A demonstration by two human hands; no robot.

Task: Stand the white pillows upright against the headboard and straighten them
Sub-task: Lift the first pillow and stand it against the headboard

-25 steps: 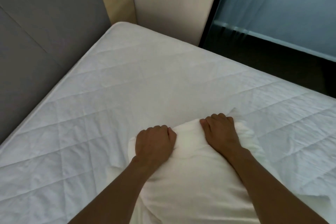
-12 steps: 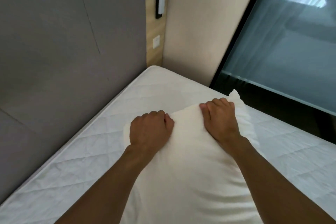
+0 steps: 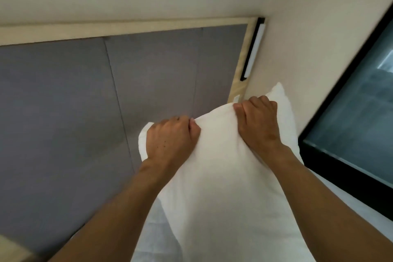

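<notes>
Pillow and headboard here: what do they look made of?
Pillow: white woven fabic cover, matte, soft filling by how it bunches under the left hand and right hand. Headboard: grey padded panels, fabric-like matte with seams; pale wood-look frame, possibly laminate.

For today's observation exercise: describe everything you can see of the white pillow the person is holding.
The white pillow is plump and soft-looking, in a plain, faintly creased cloth case. It is lifted with its long side running up and away from the camera. The left hand and right hand each bunch the cloth near its top edge; one pointed corner sticks up beyond the right hand. Behind it is the grey padded headboard; whether they touch cannot be told. Its lower end runs out of view.
</notes>
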